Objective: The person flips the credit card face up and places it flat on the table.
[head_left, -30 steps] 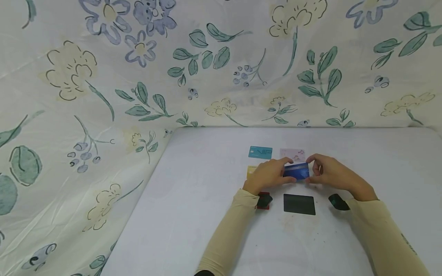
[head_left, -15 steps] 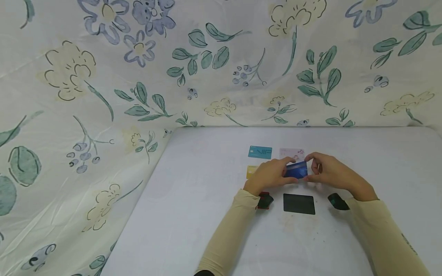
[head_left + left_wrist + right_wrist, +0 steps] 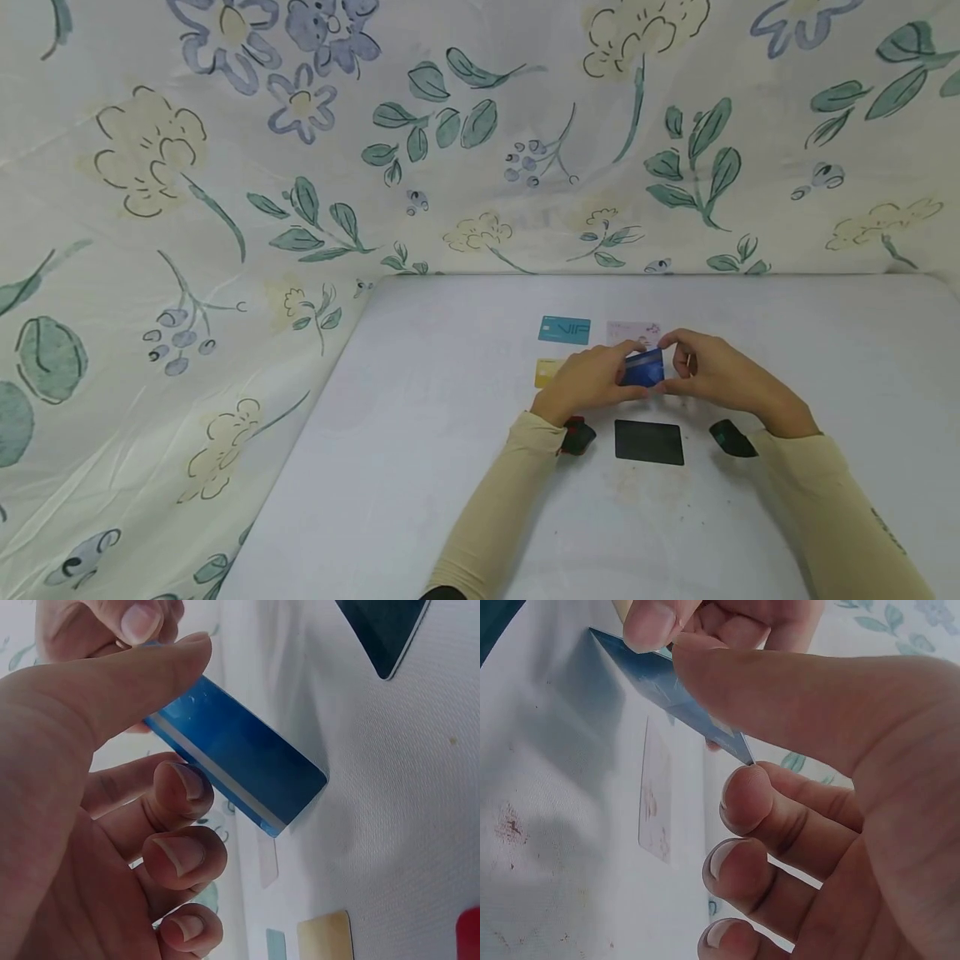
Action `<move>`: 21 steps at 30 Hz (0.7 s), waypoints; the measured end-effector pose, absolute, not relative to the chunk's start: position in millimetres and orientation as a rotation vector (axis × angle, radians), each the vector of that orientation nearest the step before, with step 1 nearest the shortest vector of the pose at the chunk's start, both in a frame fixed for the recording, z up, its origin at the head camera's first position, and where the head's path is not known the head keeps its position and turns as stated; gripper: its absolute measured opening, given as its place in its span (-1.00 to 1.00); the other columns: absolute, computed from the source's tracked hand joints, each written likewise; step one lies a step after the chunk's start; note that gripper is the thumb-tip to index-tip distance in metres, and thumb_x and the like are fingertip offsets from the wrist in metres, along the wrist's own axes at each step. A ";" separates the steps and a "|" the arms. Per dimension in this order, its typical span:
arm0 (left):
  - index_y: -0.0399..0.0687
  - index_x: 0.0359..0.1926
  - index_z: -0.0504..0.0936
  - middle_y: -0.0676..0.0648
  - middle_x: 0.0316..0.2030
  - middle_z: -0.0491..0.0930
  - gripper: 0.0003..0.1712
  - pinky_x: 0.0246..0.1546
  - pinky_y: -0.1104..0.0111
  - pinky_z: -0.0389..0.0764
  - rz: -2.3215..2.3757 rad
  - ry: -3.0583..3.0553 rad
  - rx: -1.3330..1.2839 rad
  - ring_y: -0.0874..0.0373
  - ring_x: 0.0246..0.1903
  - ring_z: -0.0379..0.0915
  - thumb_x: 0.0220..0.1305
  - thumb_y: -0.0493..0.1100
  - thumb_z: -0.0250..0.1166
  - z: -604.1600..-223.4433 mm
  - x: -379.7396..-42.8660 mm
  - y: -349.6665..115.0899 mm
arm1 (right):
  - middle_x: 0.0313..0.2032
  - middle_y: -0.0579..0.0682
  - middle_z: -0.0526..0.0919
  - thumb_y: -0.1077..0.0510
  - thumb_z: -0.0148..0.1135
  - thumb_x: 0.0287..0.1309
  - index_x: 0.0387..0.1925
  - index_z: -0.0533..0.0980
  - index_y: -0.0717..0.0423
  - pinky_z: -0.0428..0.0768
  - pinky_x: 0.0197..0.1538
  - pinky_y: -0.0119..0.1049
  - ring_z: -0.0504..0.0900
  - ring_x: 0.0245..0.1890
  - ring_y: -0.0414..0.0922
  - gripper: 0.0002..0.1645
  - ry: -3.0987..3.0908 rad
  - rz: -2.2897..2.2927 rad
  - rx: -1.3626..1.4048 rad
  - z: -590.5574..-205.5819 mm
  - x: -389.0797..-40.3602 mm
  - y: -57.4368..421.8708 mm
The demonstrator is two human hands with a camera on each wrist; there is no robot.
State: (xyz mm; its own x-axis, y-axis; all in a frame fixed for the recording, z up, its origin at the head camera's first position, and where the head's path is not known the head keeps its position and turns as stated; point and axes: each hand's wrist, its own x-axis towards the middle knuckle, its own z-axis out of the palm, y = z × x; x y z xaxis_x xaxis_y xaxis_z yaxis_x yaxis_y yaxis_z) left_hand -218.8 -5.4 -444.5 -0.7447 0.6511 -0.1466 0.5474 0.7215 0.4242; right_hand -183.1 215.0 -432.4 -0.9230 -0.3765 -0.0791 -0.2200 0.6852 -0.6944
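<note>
A blue plastic card (image 3: 645, 367) with a pale stripe is held tilted above the table. My left hand (image 3: 591, 379) pinches it by its long edges, thumb on one side and index finger on the other, as the left wrist view shows on the blue card (image 3: 247, 754). At the card's other end, my right hand (image 3: 716, 372) pinches it between thumb and index fingertip. In the right wrist view the other fingers (image 3: 739, 870) of that hand are curled loosely off the card. Both thumbs come close together along the near edge.
Behind the hands lie a teal card (image 3: 564, 330) and a pink card (image 3: 632, 332). A yellow card (image 3: 547, 372) is partly behind the left hand. The black card (image 3: 649, 442) lies nearer; a red card (image 3: 469, 937) shows in the left wrist view.
The blue card has shifted slightly left, further into my left hand, so less of it shows. My right hand has moved a little left with it.
</note>
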 end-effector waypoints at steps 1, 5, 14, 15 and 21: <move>0.14 0.47 0.36 0.09 -0.26 0.61 -0.19 -0.38 0.53 0.48 0.524 2.641 0.943 0.27 -0.32 0.50 0.31 0.22 0.41 -444.4 -218.8 -5.3 | -0.38 -0.03 0.45 0.07 0.56 0.11 0.22 0.41 0.31 0.41 -0.45 -0.37 0.43 -0.42 -0.16 -0.24 2.683 -1.061 -0.481 -432.2 -183.3 215.0; 0.14 0.47 0.36 0.10 -0.26 0.61 -0.18 -0.37 0.53 0.48 0.539 2.638 0.932 0.28 -0.32 0.50 0.30 0.23 0.41 -443.8 -218.7 -4.8 | -0.39 -0.03 0.45 0.09 0.56 0.11 0.21 0.42 0.30 0.43 -0.45 -0.38 0.44 -0.42 -0.15 -0.27 2.687 -1.052 -0.472 -430.8 -183.4 214.1; 0.13 0.49 0.34 0.08 -0.18 0.62 -0.16 -0.32 0.51 0.50 0.538 2.645 0.918 0.25 -0.25 0.51 0.31 0.28 0.37 -443.2 -217.3 -5.2 | -0.38 -0.03 0.45 0.08 0.56 0.10 0.21 0.43 0.28 0.41 -0.46 -0.37 0.44 -0.41 -0.13 -0.27 2.692 -1.043 -0.462 -427.5 -181.7 210.3; 0.13 0.49 0.34 0.08 -0.16 0.63 -0.16 -0.31 0.51 0.51 0.538 2.645 0.921 0.25 -0.25 0.51 0.31 0.28 0.37 -443.0 -217.2 -5.2 | -0.38 -0.03 0.45 0.08 0.56 0.10 0.21 0.43 0.28 0.41 -0.46 -0.37 0.44 -0.41 -0.13 -0.27 2.694 -1.042 -0.461 -427.1 -181.4 210.0; 0.12 0.48 0.34 0.08 -0.19 0.62 -0.17 -0.34 0.52 0.51 0.553 2.642 0.934 0.25 -0.28 0.52 0.32 0.28 0.36 -443.4 -218.0 -5.6 | -0.39 -0.03 0.45 0.08 0.56 0.10 0.22 0.42 0.28 0.41 -0.46 -0.37 0.44 -0.42 -0.14 -0.26 2.693 -1.039 -0.459 -425.2 -180.8 208.8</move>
State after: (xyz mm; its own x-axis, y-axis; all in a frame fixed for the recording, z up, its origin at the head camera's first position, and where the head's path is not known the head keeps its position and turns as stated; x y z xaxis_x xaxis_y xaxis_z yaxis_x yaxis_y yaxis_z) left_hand -218.0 -5.6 -443.4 -0.7497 0.6475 -0.1364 0.5384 0.7167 0.4433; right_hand -180.8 208.8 -425.2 -0.9273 -0.3633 -0.0898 -0.2090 0.7017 -0.6812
